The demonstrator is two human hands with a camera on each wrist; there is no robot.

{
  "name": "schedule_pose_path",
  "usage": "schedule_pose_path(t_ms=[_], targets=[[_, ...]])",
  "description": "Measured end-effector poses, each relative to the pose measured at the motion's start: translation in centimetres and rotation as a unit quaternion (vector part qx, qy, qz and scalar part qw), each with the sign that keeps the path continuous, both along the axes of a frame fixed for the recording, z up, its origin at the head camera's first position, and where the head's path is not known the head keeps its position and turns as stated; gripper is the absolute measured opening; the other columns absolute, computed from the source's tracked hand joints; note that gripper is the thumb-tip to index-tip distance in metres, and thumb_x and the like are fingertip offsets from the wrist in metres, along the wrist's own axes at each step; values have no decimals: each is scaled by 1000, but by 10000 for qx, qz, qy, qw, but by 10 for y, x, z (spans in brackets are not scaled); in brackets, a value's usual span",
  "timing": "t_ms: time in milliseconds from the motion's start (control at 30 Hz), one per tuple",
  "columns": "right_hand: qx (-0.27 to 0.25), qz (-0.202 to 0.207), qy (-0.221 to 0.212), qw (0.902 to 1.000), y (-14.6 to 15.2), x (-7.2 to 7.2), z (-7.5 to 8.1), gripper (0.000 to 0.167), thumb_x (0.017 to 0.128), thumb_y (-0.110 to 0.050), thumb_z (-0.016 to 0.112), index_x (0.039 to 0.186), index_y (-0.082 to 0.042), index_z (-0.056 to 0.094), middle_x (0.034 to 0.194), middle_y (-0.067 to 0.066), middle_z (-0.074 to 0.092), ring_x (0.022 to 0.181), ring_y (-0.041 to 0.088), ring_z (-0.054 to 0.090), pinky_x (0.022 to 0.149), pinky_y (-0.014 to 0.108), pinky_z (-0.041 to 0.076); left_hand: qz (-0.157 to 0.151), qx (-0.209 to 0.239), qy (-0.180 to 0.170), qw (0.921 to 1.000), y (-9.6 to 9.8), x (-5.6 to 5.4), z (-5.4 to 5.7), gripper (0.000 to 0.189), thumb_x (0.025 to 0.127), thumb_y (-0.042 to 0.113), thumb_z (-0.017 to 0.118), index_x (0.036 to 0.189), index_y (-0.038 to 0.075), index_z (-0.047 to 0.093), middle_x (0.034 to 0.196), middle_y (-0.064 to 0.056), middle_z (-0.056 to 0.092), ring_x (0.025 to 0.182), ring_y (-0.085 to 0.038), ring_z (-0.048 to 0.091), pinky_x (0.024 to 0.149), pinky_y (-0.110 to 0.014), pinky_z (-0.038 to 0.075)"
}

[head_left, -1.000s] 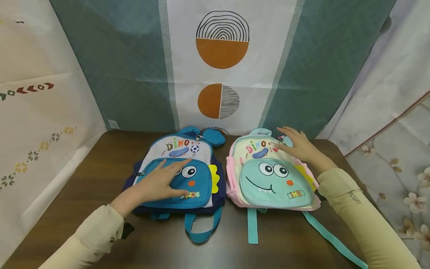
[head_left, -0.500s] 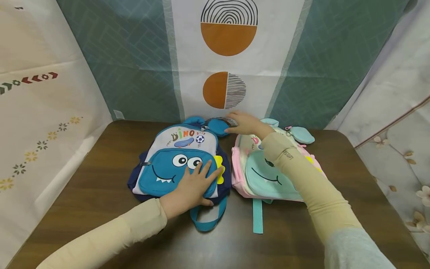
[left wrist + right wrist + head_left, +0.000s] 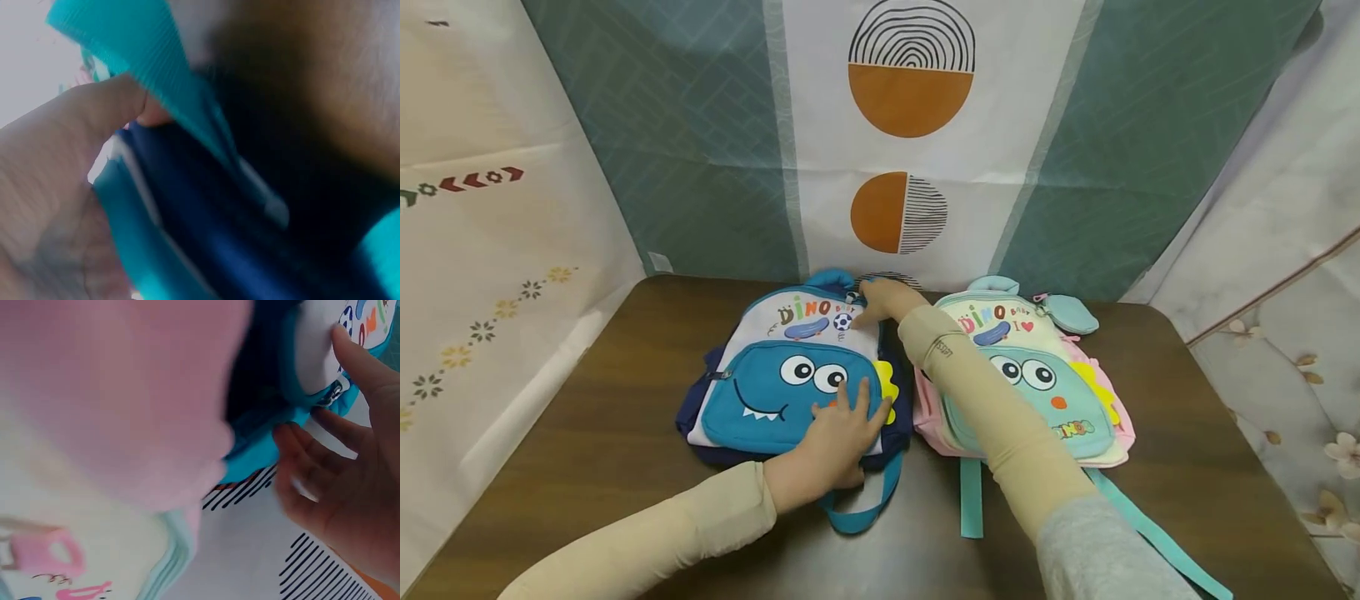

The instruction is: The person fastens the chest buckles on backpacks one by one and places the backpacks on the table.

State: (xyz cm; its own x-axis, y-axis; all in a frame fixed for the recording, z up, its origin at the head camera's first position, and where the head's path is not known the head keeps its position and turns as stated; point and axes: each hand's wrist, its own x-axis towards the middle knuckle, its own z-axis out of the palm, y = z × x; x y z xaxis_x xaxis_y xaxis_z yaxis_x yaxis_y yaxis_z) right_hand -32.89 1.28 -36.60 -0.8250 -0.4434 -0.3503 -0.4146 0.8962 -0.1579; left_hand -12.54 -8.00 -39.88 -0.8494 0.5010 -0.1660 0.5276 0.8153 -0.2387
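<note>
A blue child's backpack (image 3: 790, 392) with a dinosaur face lies front up on the table. My left hand (image 3: 832, 437) rests on its lower right front, fingers spread. In the left wrist view the left thumb (image 3: 81, 109) is at the navy lower edge, beside a teal strap (image 3: 144, 56). My right hand (image 3: 883, 300) holds the backpack's top right corner. In the right wrist view its thumb touches the white panel, with the fingers curled at the teal edge near the zipper pull (image 3: 336, 392). The round blue tag is hidden by this hand.
To the right, a pink and mint dinosaur backpack (image 3: 1037, 392) lies close beside the blue one, partly under my right forearm. Its mint straps (image 3: 972, 500) trail over the brown table (image 3: 602, 417). A patterned cloth (image 3: 700, 167) hangs behind the table.
My right hand has swung left from the pink backpack to the blue one's top right corner. The left hand has moved right and down onto the blue backpack's lower right front.
</note>
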Motion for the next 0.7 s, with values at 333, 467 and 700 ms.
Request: schedule_pose_path(t_ms=[333, 467, 700], targets=[[-213, -860, -634, 9940, -6, 1, 3, 99, 76, -48, 73, 149, -10, 18, 150, 12, 30, 136, 30, 28, 108, 45, 29, -49, 807, -64, 9967, -5, 6, 8, 71, 78, 31, 63, 142, 13, 38, 142, -21, 40, 121, -45, 45, 76, -59, 49], [-371, -977, -840, 9910, -5, 1, 2, 97, 78, -43, 73, 150, -11, 15, 147, 12, 34, 124, 28, 44, 101, 41, 39, -75, 1232, -74, 9923, -12, 9, 11, 67, 80, 29, 63, 140, 12, 40, 140, -20, 43, 119, -44, 48, 77, -59, 48], [-1275, -907, -1609, 9745, 2, 4, 11, 75, 84, -26, 70, 140, -4, 26, 128, 16, 43, 87, 21, 58, 68, 26, 54, 177, 2110, -528, 9759, -37, 24, 11, 76, 78, 33, 69, 145, 23, 33, 151, -13, 28, 132, -40, 34, 95, -61, 38]])
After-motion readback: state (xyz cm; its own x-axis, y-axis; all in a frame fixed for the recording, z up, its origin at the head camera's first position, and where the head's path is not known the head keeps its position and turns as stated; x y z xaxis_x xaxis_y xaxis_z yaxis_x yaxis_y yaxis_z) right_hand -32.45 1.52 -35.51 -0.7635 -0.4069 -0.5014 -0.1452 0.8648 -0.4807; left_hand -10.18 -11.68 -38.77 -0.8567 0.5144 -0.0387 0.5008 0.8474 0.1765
